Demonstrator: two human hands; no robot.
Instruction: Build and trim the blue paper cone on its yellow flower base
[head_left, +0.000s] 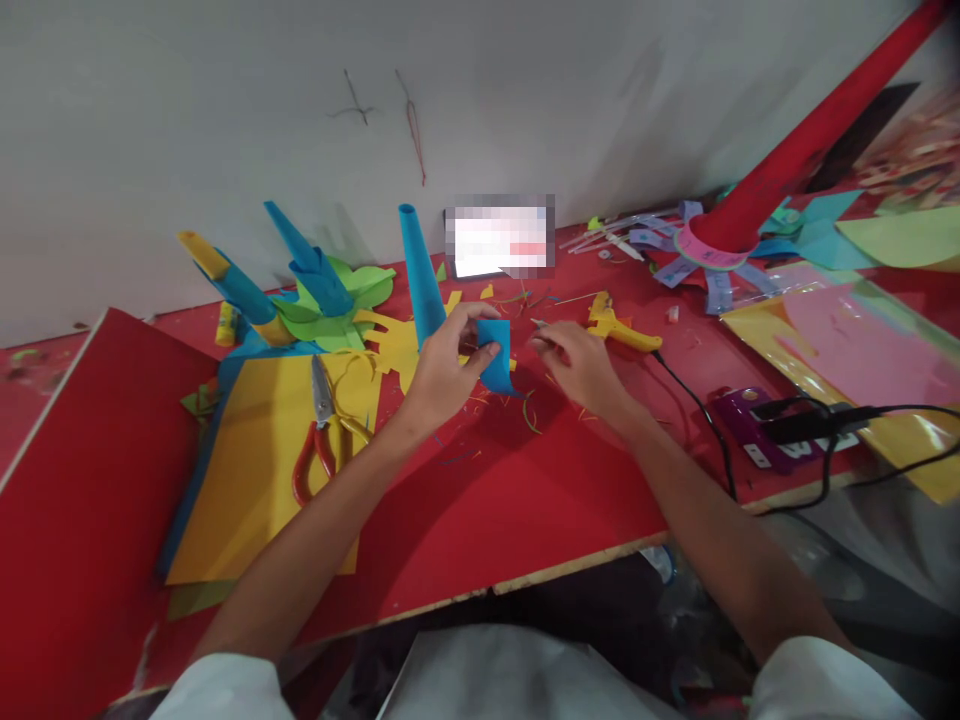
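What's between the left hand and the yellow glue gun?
Head view: blue paper piece held by the left hand, then the right hand; scraps lie on the red table below.

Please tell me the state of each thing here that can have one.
Left hand: pinching blue paper piece
Blue paper piece: held, lower end curved
Right hand: fingers bent, grip unclear
Scissors: lying on yellow paper, blades look closed
Rightmost blue cone: rolled, upright
Glue gun: lying down, cord attached
Screen: lit, propped upright
Purple box: cable appears plugged in
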